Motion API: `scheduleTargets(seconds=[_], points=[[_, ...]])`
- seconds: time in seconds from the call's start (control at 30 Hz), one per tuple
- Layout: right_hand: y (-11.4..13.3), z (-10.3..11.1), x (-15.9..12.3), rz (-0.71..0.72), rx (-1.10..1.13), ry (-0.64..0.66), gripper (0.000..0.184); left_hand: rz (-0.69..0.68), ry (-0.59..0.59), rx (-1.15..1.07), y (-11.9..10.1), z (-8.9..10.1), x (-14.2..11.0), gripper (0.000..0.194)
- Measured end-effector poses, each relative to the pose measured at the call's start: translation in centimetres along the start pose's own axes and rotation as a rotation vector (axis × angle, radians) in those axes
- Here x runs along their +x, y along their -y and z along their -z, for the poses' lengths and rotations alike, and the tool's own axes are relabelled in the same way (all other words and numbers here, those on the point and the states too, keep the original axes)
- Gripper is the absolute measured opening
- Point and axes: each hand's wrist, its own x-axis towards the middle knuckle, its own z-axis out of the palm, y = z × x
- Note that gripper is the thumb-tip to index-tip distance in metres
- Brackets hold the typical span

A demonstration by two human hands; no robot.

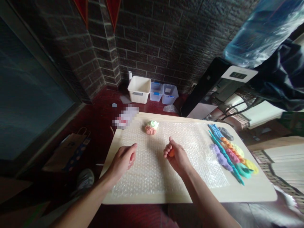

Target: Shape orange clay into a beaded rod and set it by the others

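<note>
My right hand [175,155] is over the middle of the bubble wrap [142,164], fingers curled around an orange lump of modelling clay [171,152] with the thumb raised. To its left, my left hand [123,158] is closed, thumb along the bent fingers; whatever its palm may hold is hidden. Beyond both hands, a lump of salmon and pale green clay [151,127] sits on the wrap. At the table's right lie several coloured clay pieces, among them a long teal strip [225,155], a purple piece [220,158] and an orange twisted roll [231,147].
The pale wooden table [258,190] has rounded corners. A blurred package [128,117] lies at its far left corner. On the floor behind stand a cream basket [139,96] and two clear bins [169,95]. A water dispenser [204,85] rises at the right, a paper bag [64,152] at the left.
</note>
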Motion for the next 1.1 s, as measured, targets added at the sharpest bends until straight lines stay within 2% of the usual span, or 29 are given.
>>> scheduleTargets(seconds=[0.37, 0.47, 0.57, 0.7, 0.93, 1.1], points=[[0.14, -0.62, -0.41, -0.024, 0.032, 0.037, 0.058, -0.026, -0.018, 0.027, -0.21, -0.01, -0.09, 0.052], [0.17, -0.58, -0.23, -0.060, 0.074, 0.109, 0.046, -0.034, -0.020, 0.042, -0.23, 0.02, -0.08, 0.053], [0.17, -0.38, -0.28, -0.048, 0.073, 0.168, 0.023, -0.033, -0.019, 0.041, -0.17, 0.02, -0.04, 0.053], [-0.04, -0.14, -0.48, 0.026, -0.026, 0.144, 0.030, -0.042, -0.009, 0.028, -0.11, 0.04, 0.03, 0.054], [-0.44, -0.05, -0.10, -0.024, -0.075, 0.046, 0.039, -0.045, -0.013, 0.029, -0.07, 0.18, 0.05, 0.053], [-0.41, -0.54, -0.11, 0.014, -0.095, -0.043, 0.060, -0.035, -0.017, 0.029, -0.21, 0.12, 0.02, 0.052]])
